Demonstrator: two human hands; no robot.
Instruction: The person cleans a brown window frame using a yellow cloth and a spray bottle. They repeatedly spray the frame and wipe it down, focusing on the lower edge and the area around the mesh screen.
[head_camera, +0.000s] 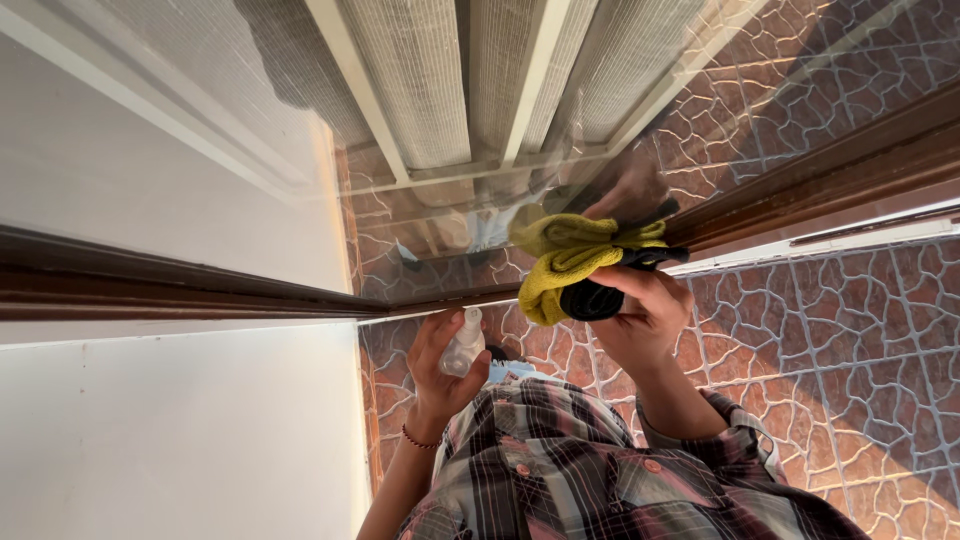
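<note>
One package only: small clear plastic spray bottle (463, 345), pale white cap end, held in the left hand (440, 370), low centre of the view, just below the brown window frame rail. No label visible on it. No signs, no screens.

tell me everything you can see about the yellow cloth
The yellow cloth is a soft, nubby fabric, like microfibre, bunched into loose folds rather than spread flat. It is draped over the top of a black handled tool and hangs down its left side. The right hand clasps cloth and tool together, raised near the brown window frame. Its colour is mustard yellow; no stains show.
</note>
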